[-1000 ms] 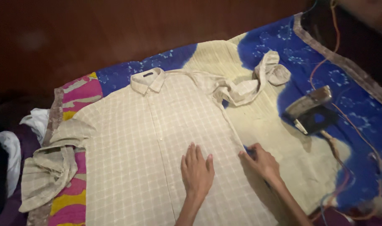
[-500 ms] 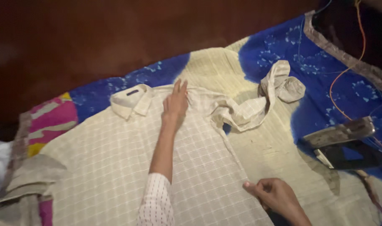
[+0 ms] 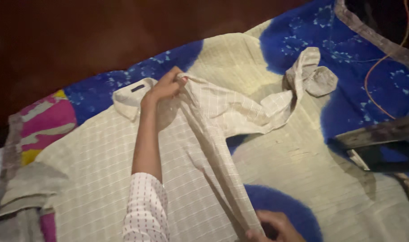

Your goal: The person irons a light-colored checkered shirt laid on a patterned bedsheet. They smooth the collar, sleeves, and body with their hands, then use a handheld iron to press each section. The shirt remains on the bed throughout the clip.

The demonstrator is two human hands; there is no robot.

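While both hands pinch its right edge, the cream checked shirt (image 3: pixel 101 170) lifts off the blue patterned cloth (image 3: pixel 374 76).

Half a second ago the left hand (image 3: pixel 166 86) lay flat near the collar (image 3: pixel 130 96); now it is closed on the shoulder seam, and the right hand (image 3: pixel 269 228), at the near edge, is closed on the hem, so the side panel stands up in a taut fold and blue cloth shows beneath. The right hand is partly cut off by the frame. At right, a dark iron (image 3: pixel 383 143) is half out of view, its orange cord (image 3: pixel 383 67) trailing far.
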